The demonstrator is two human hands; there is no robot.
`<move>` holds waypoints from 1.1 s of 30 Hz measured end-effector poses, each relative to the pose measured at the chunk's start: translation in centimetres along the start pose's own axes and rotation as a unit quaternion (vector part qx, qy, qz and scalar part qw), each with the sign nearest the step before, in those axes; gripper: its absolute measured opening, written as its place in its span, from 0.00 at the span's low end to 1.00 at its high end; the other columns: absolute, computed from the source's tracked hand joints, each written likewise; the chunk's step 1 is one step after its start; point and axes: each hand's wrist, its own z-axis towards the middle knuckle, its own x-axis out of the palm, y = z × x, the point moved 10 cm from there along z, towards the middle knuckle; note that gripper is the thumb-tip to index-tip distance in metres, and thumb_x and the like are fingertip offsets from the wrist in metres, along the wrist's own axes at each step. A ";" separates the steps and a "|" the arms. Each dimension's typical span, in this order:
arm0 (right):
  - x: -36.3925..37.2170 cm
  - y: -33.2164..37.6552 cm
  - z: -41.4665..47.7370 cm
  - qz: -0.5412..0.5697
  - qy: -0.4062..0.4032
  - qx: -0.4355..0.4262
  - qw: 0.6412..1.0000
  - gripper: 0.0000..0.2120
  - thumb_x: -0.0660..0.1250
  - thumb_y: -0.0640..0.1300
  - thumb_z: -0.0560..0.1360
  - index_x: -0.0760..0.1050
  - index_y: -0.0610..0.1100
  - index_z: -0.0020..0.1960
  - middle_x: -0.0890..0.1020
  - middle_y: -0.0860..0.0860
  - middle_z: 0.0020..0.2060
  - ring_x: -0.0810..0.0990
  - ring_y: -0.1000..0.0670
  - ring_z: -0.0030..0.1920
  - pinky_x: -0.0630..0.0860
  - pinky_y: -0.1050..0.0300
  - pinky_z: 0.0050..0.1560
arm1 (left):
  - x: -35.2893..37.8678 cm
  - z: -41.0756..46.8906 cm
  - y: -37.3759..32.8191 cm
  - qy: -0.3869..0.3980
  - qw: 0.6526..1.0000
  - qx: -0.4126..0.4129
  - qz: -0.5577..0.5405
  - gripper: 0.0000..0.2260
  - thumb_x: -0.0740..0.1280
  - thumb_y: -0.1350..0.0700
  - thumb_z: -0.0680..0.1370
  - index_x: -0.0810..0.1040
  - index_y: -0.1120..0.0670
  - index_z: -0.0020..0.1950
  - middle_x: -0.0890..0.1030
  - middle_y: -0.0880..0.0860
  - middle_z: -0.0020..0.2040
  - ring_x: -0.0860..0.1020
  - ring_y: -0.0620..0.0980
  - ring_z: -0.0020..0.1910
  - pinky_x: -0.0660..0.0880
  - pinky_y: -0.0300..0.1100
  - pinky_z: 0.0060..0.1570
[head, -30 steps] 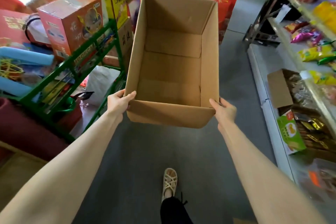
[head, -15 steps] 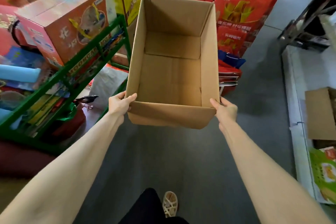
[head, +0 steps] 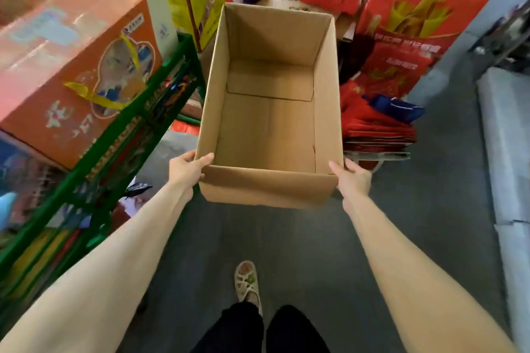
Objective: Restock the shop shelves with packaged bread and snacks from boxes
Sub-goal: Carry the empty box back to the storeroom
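Curling round near corners, left hand (head: 186, 170) and right hand (head: 353, 179) hold carton (head: 269, 129) lengthwise away.

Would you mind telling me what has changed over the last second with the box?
The person has walked on, veering left: the snack packets on the right have left view, and the red gift bags and orange carton are nearer. Unchanged: left hand and right hand grip the empty cardboard box at its near corners.

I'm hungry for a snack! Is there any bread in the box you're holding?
No, the cardboard box is empty; only its bare bottom flaps show inside.
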 end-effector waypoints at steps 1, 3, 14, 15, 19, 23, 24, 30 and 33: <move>1.4 0.7 1.1 -0.001 -0.001 0.005 1.000 0.23 0.73 0.41 0.73 0.75 0.42 0.67 0.80 0.48 0.60 0.76 0.52 0.55 0.72 0.48 0.67 | 0.2 1.9 -0.8 0.002 1.000 -0.006 0.010 0.18 0.72 0.55 0.76 0.78 0.59 0.63 0.81 0.54 0.57 0.79 0.53 0.52 0.75 0.41 0.44; 3.8 1.6 3.3 -0.012 -0.001 0.014 1.000 0.22 0.73 0.42 0.73 0.76 0.44 0.66 0.81 0.50 0.58 0.76 0.52 0.53 0.72 0.49 0.66 | 0.7 5.3 -2.1 0.002 0.999 -0.018 0.027 0.18 0.72 0.54 0.76 0.78 0.60 0.63 0.81 0.56 0.59 0.79 0.57 0.58 0.77 0.47 0.52; 13.3 1.8 15.4 -0.024 0.002 0.063 0.998 0.25 0.74 0.43 0.72 0.74 0.43 0.68 0.79 0.49 0.63 0.76 0.50 0.62 0.69 0.53 0.68 | 5.4 18.7 -4.4 0.003 0.998 -0.063 0.024 0.18 0.72 0.56 0.76 0.78 0.58 0.64 0.82 0.54 0.56 0.78 0.50 0.47 0.71 0.35 0.34; 14.2 1.5 16.5 -0.022 0.009 0.072 0.997 0.25 0.74 0.42 0.72 0.74 0.43 0.68 0.79 0.49 0.62 0.76 0.50 0.62 0.69 0.53 0.69 | 5.9 19.9 -4.1 0.005 0.997 -0.071 0.024 0.18 0.72 0.56 0.75 0.78 0.58 0.65 0.82 0.54 0.56 0.78 0.49 0.46 0.71 0.35 0.33; 17.7 -0.3 21.9 -0.035 0.019 0.110 0.993 0.25 0.74 0.42 0.72 0.74 0.44 0.68 0.80 0.49 0.62 0.78 0.50 0.60 0.72 0.49 0.67 | 8.1 24.8 -2.5 -0.011 0.994 -0.102 0.045 0.18 0.72 0.56 0.75 0.78 0.58 0.64 0.81 0.52 0.52 0.76 0.47 0.43 0.69 0.34 0.33; 20.7 -2.7 26.8 -0.050 0.023 0.145 0.988 0.26 0.74 0.42 0.73 0.73 0.43 0.69 0.80 0.49 0.62 0.78 0.50 0.60 0.72 0.49 0.67 | 10.2 29.7 -0.2 -0.016 0.989 -0.138 0.048 0.16 0.72 0.58 0.75 0.79 0.58 0.63 0.81 0.51 0.50 0.75 0.42 0.37 0.68 0.34 0.33; 21.0 -2.9 27.2 -0.056 0.021 0.147 0.987 0.26 0.74 0.42 0.73 0.73 0.43 0.69 0.79 0.48 0.63 0.78 0.50 0.61 0.72 0.49 0.68 | 10.5 30.3 0.3 -0.015 0.988 -0.143 0.050 0.16 0.71 0.58 0.76 0.79 0.59 0.63 0.81 0.51 0.50 0.75 0.42 0.37 0.68 0.34 0.33; 24.5 -7.5 33.3 -0.066 0.006 0.170 0.983 0.22 0.73 0.40 0.73 0.76 0.44 0.66 0.83 0.53 0.51 0.81 0.49 0.56 0.74 0.48 0.65 | 13.7 37.2 5.1 -0.017 0.983 -0.178 0.042 0.13 0.70 0.60 0.76 0.79 0.55 0.60 0.81 0.49 0.44 0.76 0.39 0.33 0.69 0.31 0.31; 25.8 -10.5 36.2 -0.073 -0.007 0.179 0.981 0.20 0.73 0.40 0.73 0.77 0.45 0.65 0.83 0.54 0.46 0.82 0.50 0.52 0.76 0.48 0.63 | 15.2 40.8 8.2 -0.006 0.979 -0.196 0.047 0.11 0.70 0.59 0.76 0.79 0.52 0.58 0.80 0.46 0.42 0.75 0.42 0.37 0.68 0.34 0.35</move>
